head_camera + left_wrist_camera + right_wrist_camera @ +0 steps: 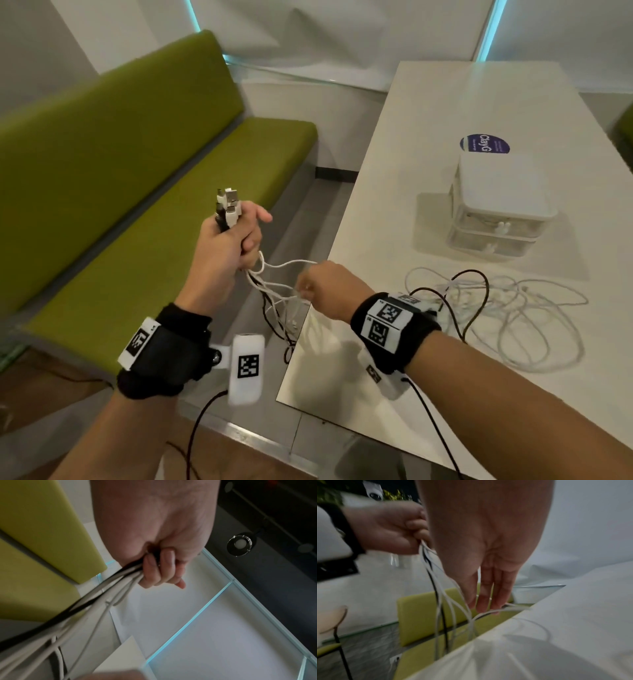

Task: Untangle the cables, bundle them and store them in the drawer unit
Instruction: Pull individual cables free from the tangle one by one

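My left hand [236, 236] is held up beside the table's left edge and grips a bunch of white and black cables [274, 291] just below their plugs [227, 202], which stick up out of the fist. In the left wrist view its fingers [159, 568] curl round the strands [102, 592]. My right hand [315, 284] is just right of it and lower, and its straight fingers [488, 601] touch the hanging white strands [452, 608]. The rest of the cables lie in a loose tangle [496, 308] on the table. The white two-drawer unit [503, 205] stands behind the tangle, both drawers closed.
The white table [428, 120] fills the right side, with a blue round sticker [484, 144] behind the drawer unit. A green bench [137, 171] runs along the left. Grey floor lies between the bench and the table, and some strands hang down over the table's edge there.
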Tool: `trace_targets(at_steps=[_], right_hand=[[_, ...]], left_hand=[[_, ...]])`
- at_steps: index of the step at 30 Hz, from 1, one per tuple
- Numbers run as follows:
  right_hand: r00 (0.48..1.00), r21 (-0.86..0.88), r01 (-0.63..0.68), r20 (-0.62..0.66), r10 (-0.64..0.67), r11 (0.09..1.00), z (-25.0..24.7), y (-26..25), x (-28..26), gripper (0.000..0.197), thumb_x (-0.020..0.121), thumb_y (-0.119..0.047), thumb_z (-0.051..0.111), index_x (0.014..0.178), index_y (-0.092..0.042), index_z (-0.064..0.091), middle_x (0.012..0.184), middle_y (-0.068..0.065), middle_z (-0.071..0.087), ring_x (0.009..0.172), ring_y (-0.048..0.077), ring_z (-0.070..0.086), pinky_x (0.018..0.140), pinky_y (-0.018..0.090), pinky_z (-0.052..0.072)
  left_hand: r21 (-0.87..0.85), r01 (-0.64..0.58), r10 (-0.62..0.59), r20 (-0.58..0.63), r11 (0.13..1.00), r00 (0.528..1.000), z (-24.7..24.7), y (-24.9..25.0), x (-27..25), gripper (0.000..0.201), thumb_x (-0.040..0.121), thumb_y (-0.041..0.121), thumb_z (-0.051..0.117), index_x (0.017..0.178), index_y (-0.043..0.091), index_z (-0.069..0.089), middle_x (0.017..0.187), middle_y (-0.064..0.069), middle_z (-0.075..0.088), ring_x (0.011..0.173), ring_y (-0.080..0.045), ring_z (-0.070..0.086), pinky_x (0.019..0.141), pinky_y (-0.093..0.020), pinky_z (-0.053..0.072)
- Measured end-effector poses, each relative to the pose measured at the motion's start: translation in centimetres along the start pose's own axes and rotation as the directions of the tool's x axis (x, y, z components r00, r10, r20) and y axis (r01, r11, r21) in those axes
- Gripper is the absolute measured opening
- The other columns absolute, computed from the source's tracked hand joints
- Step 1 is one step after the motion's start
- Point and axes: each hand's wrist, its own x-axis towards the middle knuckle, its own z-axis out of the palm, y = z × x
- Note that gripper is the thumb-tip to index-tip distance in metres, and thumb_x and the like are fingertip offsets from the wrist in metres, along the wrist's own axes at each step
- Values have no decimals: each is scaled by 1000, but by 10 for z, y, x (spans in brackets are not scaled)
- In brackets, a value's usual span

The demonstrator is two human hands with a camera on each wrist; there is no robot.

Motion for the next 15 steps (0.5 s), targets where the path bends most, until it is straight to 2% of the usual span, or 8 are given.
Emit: trace_targets(at_steps=[2, 4, 7, 9, 10, 12, 13, 15], right_hand=[[998, -15, -22, 60, 23, 1000, 3, 2, 4, 26, 92, -25, 57, 114, -15, 66, 109, 14, 68, 103, 32, 62, 88, 39, 51], [992, -75, 2, 127, 7, 997, 9, 1, 6, 35, 94, -31, 55, 126, -19, 60, 123, 11, 62, 118, 31, 55, 98, 42, 46], [965, -289, 60, 260, 18, 955, 16, -7, 9, 45, 96, -32, 52, 139, -20, 49, 148, 9, 39, 142, 32, 24, 115, 54, 21], [958, -371, 60, 284, 52, 927, 16, -10, 13, 40, 97, -24, 50, 136, -15, 52, 155, 11, 29, 149, 33, 5, 117, 59, 5], [962, -375, 60, 268, 46, 925, 16, -9, 16, 37, 97, -20, 50, 133, -13, 54, 157, 11, 26, 150, 32, 1, 117, 59, 2], [980, -269, 67, 201, -12, 961, 16, -7, 23, 34, 95, -12, 49, 128, -11, 59, 155, 11, 31, 150, 31, 7, 119, 54, 7], [989, -146, 72, 138, -52, 987, 15, -6, 23, 34, 94, -7, 48, 124, -11, 63, 148, 11, 42, 146, 31, 22, 119, 50, 18], [996, 132, 75, -49, -69, 988, 8, -6, 19, 38, 88, 2, 44, 112, -13, 71, 125, 11, 64, 125, 28, 54, 104, 41, 44]], left_hand=[[-22, -15, 15, -21, 1000, 1000, -11, 7, -1, 32, 101, 23, 44, 76, 18, 62, 53, 6, 35, 39, -3, 24, 39, -18, 18], [-24, -26, 25, -25, 999, 999, -17, 10, -1, 32, 102, 23, 43, 77, 18, 62, 53, 6, 35, 39, -3, 25, 39, -18, 17], [-31, -56, 55, -25, 998, 998, -15, 13, -4, 31, 102, 21, 43, 77, 17, 61, 54, 5, 34, 40, -4, 25, 38, -17, 18], [-26, -111, 110, -35, 993, 993, -15, 19, -6, 29, 101, 20, 44, 77, 15, 59, 54, 4, 33, 42, -4, 25, 39, -18, 16], [-5, -146, 145, -44, 989, 988, -17, 23, -6, 28, 101, 21, 44, 78, 14, 58, 55, 3, 33, 43, -5, 25, 40, -20, 16], [84, -185, 189, -42, 979, 981, -21, 30, -5, 26, 101, 23, 45, 81, 15, 58, 56, 3, 35, 46, -7, 26, 41, -22, 17], [154, -188, 195, -33, 970, 980, -23, 30, -4, 25, 101, 23, 46, 81, 15, 59, 57, 3, 36, 46, -8, 27, 42, -22, 18], [312, -184, 198, -14, 932, 980, -24, 26, -3, 25, 101, 23, 47, 83, 15, 61, 56, 3, 39, 47, -9, 30, 42, -20, 21]])
